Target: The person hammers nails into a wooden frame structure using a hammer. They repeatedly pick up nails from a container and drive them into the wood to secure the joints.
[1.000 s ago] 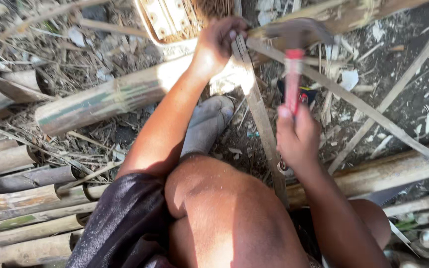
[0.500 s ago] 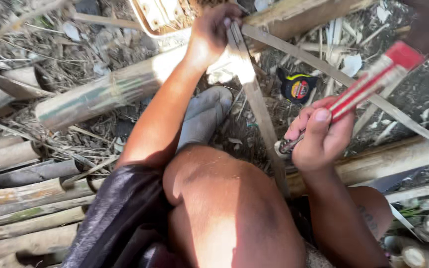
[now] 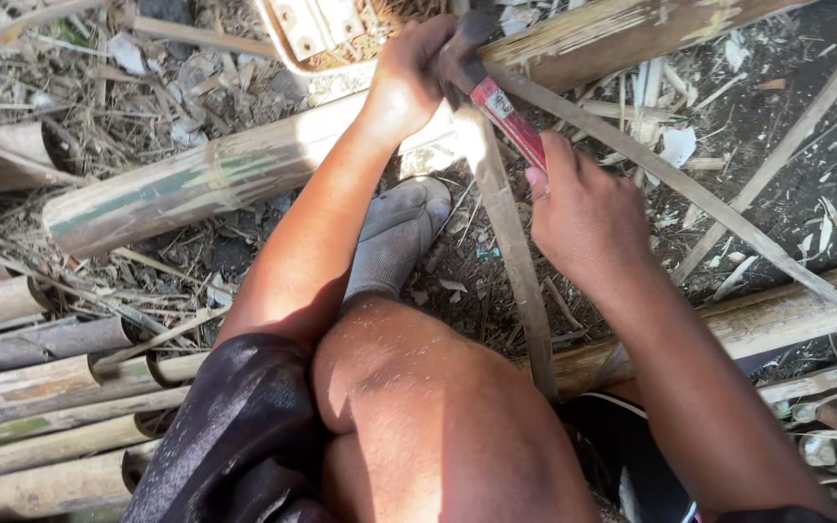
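Observation:
My left hand [image 3: 417, 79] grips the top end of a flat bamboo strip [image 3: 511, 242] that runs down toward my knee. My right hand [image 3: 583, 208] holds a red-handled hammer [image 3: 496, 102], its dark head resting against the strip's top, right beside my left fingers. The strip leans over a thick bamboo pole [image 3: 215, 179] lying across the ground. My grey-socked foot [image 3: 397, 232] sits just below that pole, between my arms.
Several bamboo poles [image 3: 21, 387] lie stacked at the lower left. A pale plastic crate [image 3: 326, 29] stands at the top. Thin bamboo slats [image 3: 728, 218] cross the dark ground on the right, over another pole [image 3: 777, 315]. Dry husks and shavings litter everything.
My right hand swung the hammer out to the right and raised, then brought it back down onto the strip's top end. My left hand kept its hold on the strip.

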